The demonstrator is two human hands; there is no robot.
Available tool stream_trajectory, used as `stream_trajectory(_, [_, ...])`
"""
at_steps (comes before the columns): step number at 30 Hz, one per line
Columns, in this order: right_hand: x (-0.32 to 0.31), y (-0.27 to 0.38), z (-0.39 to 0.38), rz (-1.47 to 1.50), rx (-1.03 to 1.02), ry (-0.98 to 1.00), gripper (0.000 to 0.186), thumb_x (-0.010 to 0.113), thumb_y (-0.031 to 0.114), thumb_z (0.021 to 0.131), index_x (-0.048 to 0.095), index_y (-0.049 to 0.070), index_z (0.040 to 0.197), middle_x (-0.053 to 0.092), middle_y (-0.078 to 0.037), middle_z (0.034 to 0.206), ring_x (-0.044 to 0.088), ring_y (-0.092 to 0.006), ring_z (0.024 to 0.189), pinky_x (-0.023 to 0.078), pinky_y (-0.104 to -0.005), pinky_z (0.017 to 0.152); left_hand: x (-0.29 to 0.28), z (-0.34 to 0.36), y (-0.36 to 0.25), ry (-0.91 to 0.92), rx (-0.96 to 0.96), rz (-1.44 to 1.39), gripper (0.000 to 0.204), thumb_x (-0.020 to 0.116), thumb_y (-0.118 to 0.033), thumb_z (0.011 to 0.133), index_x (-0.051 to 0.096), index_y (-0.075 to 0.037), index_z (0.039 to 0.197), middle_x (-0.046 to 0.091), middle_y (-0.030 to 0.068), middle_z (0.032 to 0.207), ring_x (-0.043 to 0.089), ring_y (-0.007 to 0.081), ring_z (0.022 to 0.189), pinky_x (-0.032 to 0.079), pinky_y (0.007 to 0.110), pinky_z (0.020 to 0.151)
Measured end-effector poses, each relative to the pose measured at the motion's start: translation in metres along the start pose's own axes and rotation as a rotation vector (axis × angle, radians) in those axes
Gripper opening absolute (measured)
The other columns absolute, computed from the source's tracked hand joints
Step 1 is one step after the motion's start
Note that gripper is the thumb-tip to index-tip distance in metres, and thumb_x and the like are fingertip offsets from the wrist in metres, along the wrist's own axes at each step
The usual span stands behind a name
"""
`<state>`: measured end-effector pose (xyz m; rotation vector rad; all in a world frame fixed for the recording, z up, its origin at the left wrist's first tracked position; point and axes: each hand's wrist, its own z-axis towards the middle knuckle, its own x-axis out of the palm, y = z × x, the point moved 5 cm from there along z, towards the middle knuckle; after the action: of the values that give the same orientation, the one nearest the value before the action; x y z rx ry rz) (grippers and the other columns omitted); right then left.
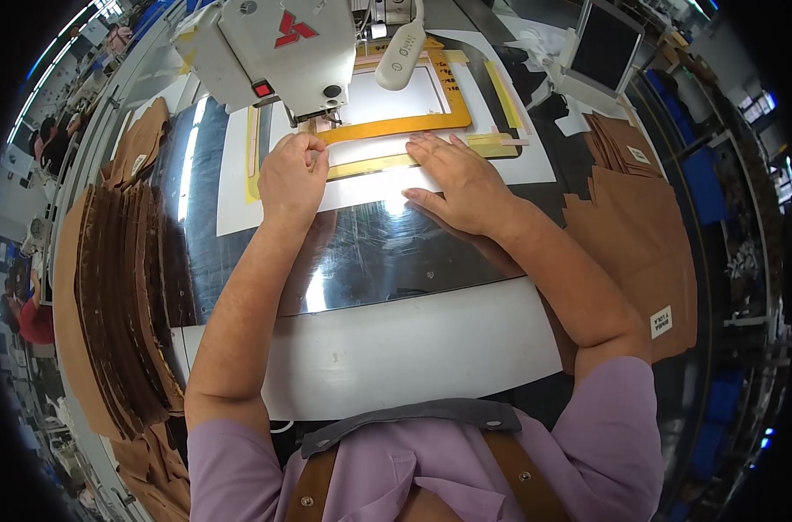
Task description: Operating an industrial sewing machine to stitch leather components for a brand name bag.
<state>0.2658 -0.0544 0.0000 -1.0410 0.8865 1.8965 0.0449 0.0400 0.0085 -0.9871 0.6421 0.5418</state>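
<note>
Beneath a white sewing machine head [239,52], an orange-yellow rectangular frame [387,129] lies on a white sheet [535,165] edged with yellow tape strips [374,163]. My left hand [293,178] is by the needle area at the frame's near left corner. Its thumb and fingers are pinched together; whatever they hold is too small or hidden to make out. My right hand [466,187] rests with fingers spread on the sheet and tape, fingertips close to the frame's near edge. The sheet lies over a shiny metal plate [387,252].
Stacked brown fabric pieces [109,296] stand at the left. More brown pieces with white labels [631,244] lie at the right. A control screen [598,48] stands at the far right, and a white rounded device [402,56] hangs beside the machine head. Other people sit at the far left.
</note>
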Motion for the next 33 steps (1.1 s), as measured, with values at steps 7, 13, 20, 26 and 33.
stream_trajectory(7, [0.005, -0.002, 0.006, -0.08, 0.057, 0.127, 0.076, 0.052, 0.058, 0.098, 0.047, -0.002, 0.144, 0.05, -0.021, 0.145, 0.042, -0.0322, 0.142, 0.025, -0.0509, 0.122, 0.025, -0.042, -0.048, 0.271, 0.583, 0.254, 0.068, 0.058, -0.048, 0.096, 0.051, 0.003, 0.14, 0.053, 0.0253, 0.141, 0.049, 0.0374, 0.134, 0.035, 0.047, 0.115])
stream_trajectory(13, [0.01, -0.008, 0.01, -0.108, 0.115, 0.166, 0.081, 0.05, 0.063, 0.096, 0.047, -0.003, 0.145, 0.051, -0.023, 0.143, 0.044, -0.0346, 0.139, 0.024, -0.0542, 0.121, 0.032, -0.026, -0.03, 0.352, 0.416, 0.392, 0.095, 0.031, -0.074, 0.097, 0.041, 0.006, 0.147, 0.049, 0.0278, 0.143, 0.044, 0.0375, 0.137, 0.026, 0.051, 0.119])
stream_trajectory(20, [0.015, -0.014, 0.011, -0.119, 0.194, 0.195, 0.087, 0.048, 0.068, 0.094, 0.046, -0.003, 0.145, 0.052, -0.024, 0.142, 0.042, -0.0362, 0.139, 0.019, -0.0579, 0.121, 0.038, -0.021, -0.021, 0.406, 0.279, 0.345, 0.105, 0.031, -0.083, 0.09, 0.043, 0.004, 0.147, 0.052, 0.027, 0.137, 0.049, 0.0372, 0.132, 0.022, 0.055, 0.118])
stream_trajectory(26, [0.017, -0.017, 0.012, -0.138, 0.229, 0.235, 0.091, 0.043, 0.072, 0.094, 0.045, -0.003, 0.146, 0.05, -0.024, 0.143, 0.038, -0.0363, 0.143, 0.013, -0.0593, 0.122, 0.038, -0.019, -0.021, 0.394, 0.246, 0.44, 0.109, 0.031, -0.087, 0.087, 0.042, 0.003, 0.148, 0.056, 0.0266, 0.133, 0.05, 0.0372, 0.132, 0.018, 0.06, 0.118])
stream_trajectory(33, [0.014, -0.017, 0.013, -0.15, 0.253, 0.232, 0.091, 0.041, 0.074, 0.093, 0.046, 0.0, 0.147, 0.051, -0.024, 0.14, 0.039, -0.0368, 0.141, 0.01, -0.061, 0.122, 0.037, -0.015, -0.019, 0.469, 0.176, 0.465, 0.111, 0.029, -0.088, 0.086, 0.041, 0.003, 0.148, 0.056, 0.026, 0.134, 0.052, 0.0369, 0.131, 0.018, 0.061, 0.118])
